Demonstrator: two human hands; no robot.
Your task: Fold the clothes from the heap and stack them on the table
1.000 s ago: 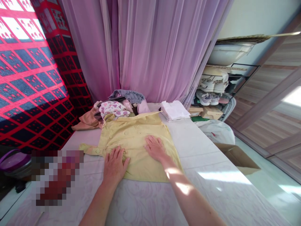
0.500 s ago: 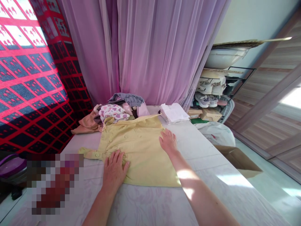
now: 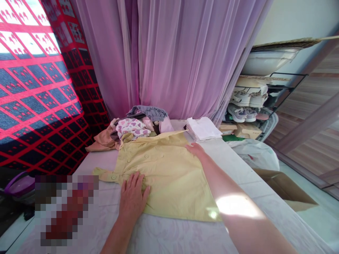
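Note:
A yellow buttoned garment (image 3: 174, 183) lies spread on the bed, with some wrinkles along its left side and a buttoned strap sticking out to the left. My left hand (image 3: 134, 195) rests flat on its lower left part, fingers apart. At the upper right edge, my right hand (image 3: 196, 150) lies against the cloth with its fingers pointing left. That hand's fingertips are only partly visible, and my right forearm runs along the garment's right side.
A heap of clothes (image 3: 134, 127) lies beyond the garment's top, partly touching it. Folded white cloths (image 3: 203, 128) sit at the far right of the bed (image 3: 169, 236). Right of the bed are a shoe rack (image 3: 246, 102) and an open cardboard box (image 3: 283, 187). A purple curtain (image 3: 180, 60) hangs behind.
The view has shifted slightly. My right hand has turned and its fingers show less spread; the garment's lower right corner has moved outward to the right. My left hand stays on the cloth.

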